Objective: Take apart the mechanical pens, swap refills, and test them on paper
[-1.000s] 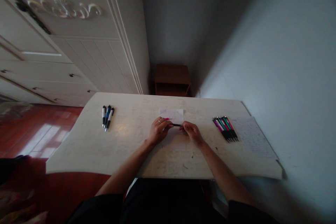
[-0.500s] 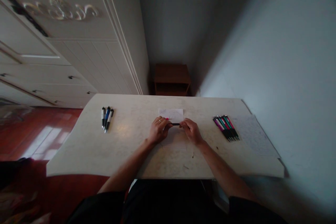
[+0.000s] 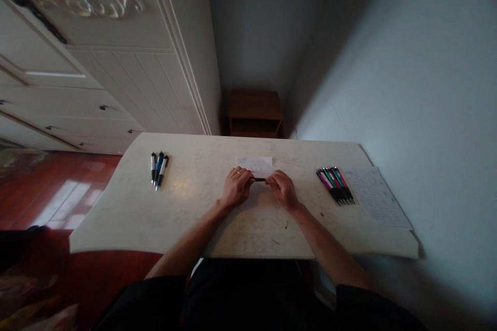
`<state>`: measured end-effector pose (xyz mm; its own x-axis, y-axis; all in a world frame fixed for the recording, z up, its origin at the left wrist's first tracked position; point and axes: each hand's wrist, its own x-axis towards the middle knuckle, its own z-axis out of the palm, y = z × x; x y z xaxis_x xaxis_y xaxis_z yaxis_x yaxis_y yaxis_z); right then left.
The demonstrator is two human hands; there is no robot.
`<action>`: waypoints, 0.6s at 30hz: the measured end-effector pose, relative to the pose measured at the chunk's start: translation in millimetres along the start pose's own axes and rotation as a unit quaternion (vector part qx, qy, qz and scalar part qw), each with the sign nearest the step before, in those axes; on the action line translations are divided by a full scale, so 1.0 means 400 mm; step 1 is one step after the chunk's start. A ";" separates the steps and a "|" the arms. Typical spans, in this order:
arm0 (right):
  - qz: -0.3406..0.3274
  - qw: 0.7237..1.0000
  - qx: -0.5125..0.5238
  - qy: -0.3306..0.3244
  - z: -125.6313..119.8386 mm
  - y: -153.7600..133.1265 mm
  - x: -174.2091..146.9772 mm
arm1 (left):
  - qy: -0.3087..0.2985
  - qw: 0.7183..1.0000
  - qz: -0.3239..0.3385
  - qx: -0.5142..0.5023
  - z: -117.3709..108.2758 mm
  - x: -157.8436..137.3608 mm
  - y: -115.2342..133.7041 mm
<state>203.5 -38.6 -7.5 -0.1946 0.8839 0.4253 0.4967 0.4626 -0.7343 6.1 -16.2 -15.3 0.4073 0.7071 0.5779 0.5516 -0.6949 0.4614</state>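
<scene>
My left hand (image 3: pixel 237 186) is closed around one end of a pen (image 3: pixel 259 180), whose dark middle shows between my two hands. On the pen's other end, the fingers of my right hand (image 3: pixel 284 189) are pinched. A small pink bit shows at the fingers of my left hand; I cannot tell if it belongs to the pen. Just beyond my hands lies a small white paper (image 3: pixel 256 163) with faint writing. To the right, several pens (image 3: pixel 335 186) with pink, purple and green barrels and black grips lie side by side.
Three thicker pens (image 3: pixel 158 170), blue and white with black, lie on the left of the white table (image 3: pixel 186 217). A written sheet (image 3: pixel 376 196) rests at the right edge, by the wall. Behind the table stands a brown wooden stand (image 3: pixel 255 106), with a white cabinet (image 3: pixel 116 72) at left.
Both hands keep their hold on the pen in nearly the same place. The view has shifted slightly, so the table sits a little higher in the picture.
</scene>
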 end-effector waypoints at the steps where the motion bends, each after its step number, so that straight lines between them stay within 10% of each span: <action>1: -0.002 1.000 -0.003 0.001 0.000 -0.001 0.000 | -0.002 1.000 0.000 -0.001 0.000 0.000 -0.001; 18: -0.135 0.987 -0.076 0.043 0.005 -0.003 -0.006 | -0.013 1.000 -0.003 -0.026 -0.004 0.003 0.001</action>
<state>201.5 -41.2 -8.7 -0.2683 0.7179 0.6423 0.5588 0.6591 -0.5033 5.7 -16.0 -13.2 0.4230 0.7140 0.5579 0.5156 -0.6960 0.4998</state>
